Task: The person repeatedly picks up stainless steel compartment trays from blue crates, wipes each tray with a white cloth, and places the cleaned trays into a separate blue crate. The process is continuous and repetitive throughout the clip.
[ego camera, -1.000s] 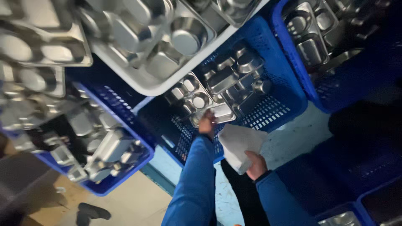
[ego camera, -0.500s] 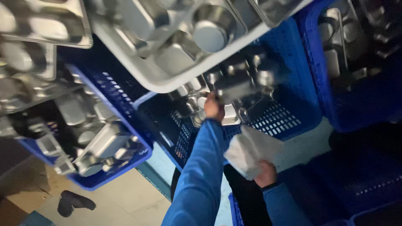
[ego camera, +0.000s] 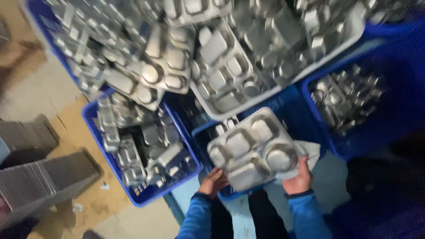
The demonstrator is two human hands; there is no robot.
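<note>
I've got a steel tray (ego camera: 253,150) up in both hands, compartments facing me, tilted a little, right over the middle blue crate (ego camera: 292,99). My left hand (ego camera: 214,181) is under the tray's near-left corner, fingers curled onto its edge. My right hand (ego camera: 299,179) grips the near-right corner, and a white cloth (ego camera: 310,152) is bunched between that hand and the tray, poking out past the tray's right edge. Both sleeves are blue. Just left of the tray sits another blue crate (ego camera: 146,197) on the floor, packed with trays lying every which way. Above it a loose tray (ego camera: 152,75) leans across the crate's far rim, and beside that a white bin (ego camera: 212,110), heaped with more trays, juts over the middle crate's far side. Off to the right, a third blue crate (ego camera: 321,141) holds a smaller jumble of steel pieces, well apart from my hands. At the far left, on the floor, stands a tight grey stack (ego camera: 44,177) of what look like trays on edge; it's too blurred to be sure. The floor (ego camera: 93,212) there is tan and scuffed.
</note>
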